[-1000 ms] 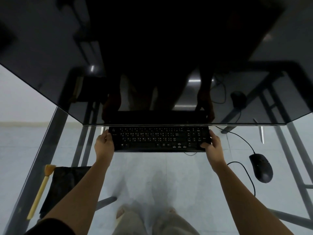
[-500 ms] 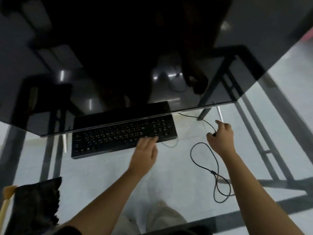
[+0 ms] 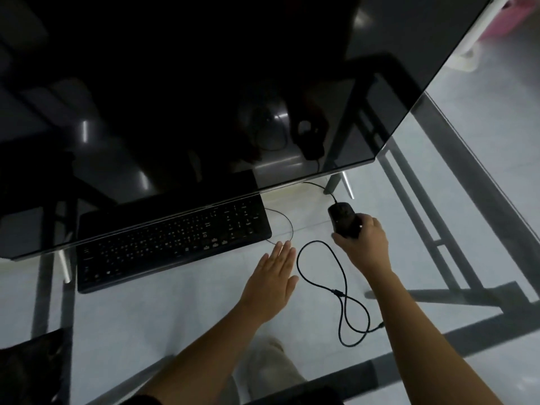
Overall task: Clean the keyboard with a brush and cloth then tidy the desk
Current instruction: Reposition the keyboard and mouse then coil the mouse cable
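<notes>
- The right hand point(image 3: 363, 244), which reached toward the cable half a second ago, now grips the black mouse point(image 3: 343, 219), fingers clamped around it.
- The left hand point(image 3: 273, 283) lies flat, fingers together, just right of the keyboard point(image 3: 175, 241) on the glass bench point(image 3: 175, 311).

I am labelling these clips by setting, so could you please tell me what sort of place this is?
Most likely a computer workstation in a home or office: a black keyboard and a wired mouse, held by the right hand, sit on a glass desk before a large dark monitor.
</notes>
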